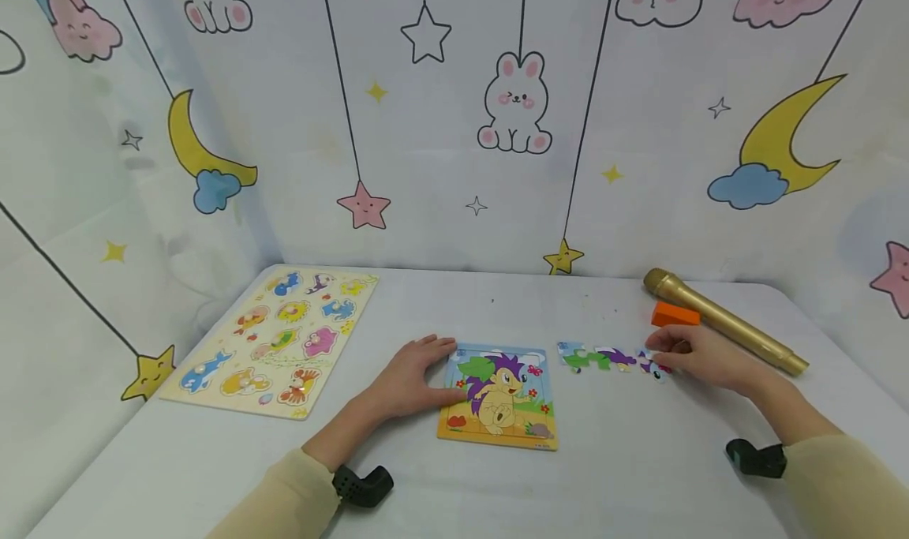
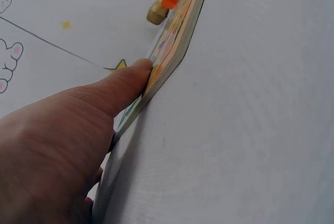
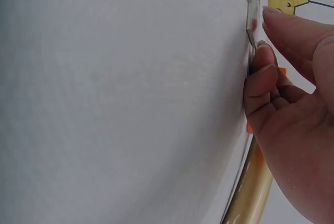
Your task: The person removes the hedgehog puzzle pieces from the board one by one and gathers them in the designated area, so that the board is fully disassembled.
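A square jigsaw board (image 1: 497,436) with a purple-haired hedgehog picture lies on the white table. My left hand (image 1: 408,381) rests at its left side, thumb laid straight on the rim and fingers spread towards the upper left corner. In the left wrist view the thumb (image 2: 125,83) presses on the board's edge. Right of the board lies a short row of joined puzzle pieces (image 1: 596,357). My right hand (image 1: 699,357) holds the puzzle piece (image 1: 656,373) at the row's right end, fingers curled; the contact is partly hidden. The right wrist view shows this piece's edge (image 3: 251,37) tilted at the fingertips.
A cream peg puzzle board (image 1: 284,342) with animal shapes lies at the left. An orange block (image 1: 675,314) and a gold microphone (image 1: 731,322) lie just behind my right hand. A patterned cloth (image 1: 440,129) hangs behind the table.
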Action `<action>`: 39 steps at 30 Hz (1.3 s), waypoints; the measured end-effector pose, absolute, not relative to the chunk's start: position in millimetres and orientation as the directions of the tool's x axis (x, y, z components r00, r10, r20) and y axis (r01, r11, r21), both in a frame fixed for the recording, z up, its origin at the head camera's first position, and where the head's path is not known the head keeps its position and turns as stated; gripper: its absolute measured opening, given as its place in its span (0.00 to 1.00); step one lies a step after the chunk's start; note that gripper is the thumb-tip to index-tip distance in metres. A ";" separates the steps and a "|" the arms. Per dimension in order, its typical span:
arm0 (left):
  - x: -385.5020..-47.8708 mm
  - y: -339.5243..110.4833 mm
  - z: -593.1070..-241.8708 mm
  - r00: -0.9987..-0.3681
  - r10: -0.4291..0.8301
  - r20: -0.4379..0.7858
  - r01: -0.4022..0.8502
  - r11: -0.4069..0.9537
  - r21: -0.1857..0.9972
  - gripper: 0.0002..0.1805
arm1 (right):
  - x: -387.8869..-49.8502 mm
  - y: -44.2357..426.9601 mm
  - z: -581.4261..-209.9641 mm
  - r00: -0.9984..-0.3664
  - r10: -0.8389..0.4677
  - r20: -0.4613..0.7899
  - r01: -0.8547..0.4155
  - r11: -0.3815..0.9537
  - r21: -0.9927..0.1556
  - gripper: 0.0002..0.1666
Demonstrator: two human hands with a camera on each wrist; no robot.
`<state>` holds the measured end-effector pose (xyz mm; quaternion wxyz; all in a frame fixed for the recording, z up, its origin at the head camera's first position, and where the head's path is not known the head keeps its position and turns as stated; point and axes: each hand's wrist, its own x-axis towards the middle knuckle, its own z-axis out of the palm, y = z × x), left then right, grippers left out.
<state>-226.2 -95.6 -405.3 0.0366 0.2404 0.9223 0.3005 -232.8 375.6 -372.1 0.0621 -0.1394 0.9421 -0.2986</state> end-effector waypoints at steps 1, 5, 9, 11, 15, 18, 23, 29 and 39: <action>-226.1 -95.3 -405.2 -0.881 0.467 0.078 0.423 0.703 0.571 0.45 | -231.7 375.7 -371.2 -0.957 -0.290 -0.029 -0.220 0.784 -0.580 0.17; -226.0 -94.9 -405.1 -0.880 0.468 0.084 0.428 0.703 0.568 0.45 | -228.3 373.8 -365.6 -0.963 -0.270 0.005 -0.223 0.786 -0.576 0.19; -226.4 -95.2 -406.2 -0.877 0.472 0.089 0.435 0.701 0.565 0.45 | -227.4 361.5 -357.4 -0.960 -0.276 0.050 -0.251 0.766 -0.592 0.21; -226.7 -95.3 -406.6 -0.876 0.473 0.091 0.436 0.700 0.565 0.45 | -226.8 351.5 -352.6 -0.954 -0.291 0.069 -0.271 0.744 -0.610 0.22; -227.1 -95.7 -407.0 -0.873 0.479 0.093 0.442 0.697 0.564 0.45 | -223.6 325.9 -342.9 -0.947 -0.314 0.069 -0.282 0.710 -0.645 0.23; -227.0 -96.0 -407.0 -0.867 0.489 0.098 0.454 0.691 0.562 0.45 | -221.7 306.1 -338.1 -0.939 -0.338 0.061 -0.290 0.685 -0.669 0.23; -226.7 -96.5 -406.2 -0.859 0.500 0.111 0.470 0.684 0.558 0.45 | -222.2 276.1 -334.8 -0.920 -0.386 0.063 -0.312 0.627 -0.714 0.22; -226.0 -97.5 -405.5 -0.853 0.510 0.106 0.479 0.688 0.546 0.45 | -225.5 243.2 -333.9 -0.896 -0.435 0.084 -0.352 0.583 -0.732 0.22; -227.8 -102.1 -404.9 -0.830 0.550 0.096 0.504 0.664 0.553 0.48 | -226.9 194.5 -342.4 -0.864 -0.498 0.080 -0.373 0.525 -0.765 0.22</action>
